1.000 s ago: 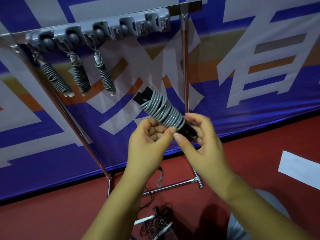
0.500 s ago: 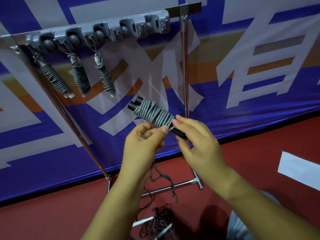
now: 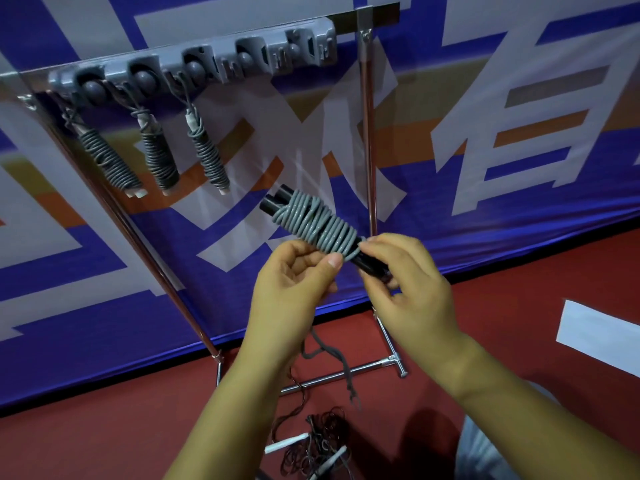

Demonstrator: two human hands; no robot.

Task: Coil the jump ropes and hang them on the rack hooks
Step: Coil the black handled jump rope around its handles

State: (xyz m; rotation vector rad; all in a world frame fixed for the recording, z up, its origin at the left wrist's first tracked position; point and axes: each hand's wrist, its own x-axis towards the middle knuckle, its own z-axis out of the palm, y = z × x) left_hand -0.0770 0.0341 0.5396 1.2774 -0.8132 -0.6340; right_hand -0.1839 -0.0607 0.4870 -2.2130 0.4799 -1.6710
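A jump rope with black handles, its grey cord wound tightly round them, is held tilted in front of me. My left hand pinches the lower end of the coil with thumb and fingers. My right hand grips the black handle end just right of it. A dark cord tail dangles below my hands. Above, the grey hook rack carries three coiled ropes on its left hooks; the hooks to the right are bare.
The rack hangs on a chrome stand with an upright pole and a floor bar. More loose ropes with white handles lie tangled on the red floor. A blue banner hangs behind. White paper lies at right.
The coiled rope and both hands have shifted slightly left and lower. A dark cord tail has dropped out and dangles beneath my hands.
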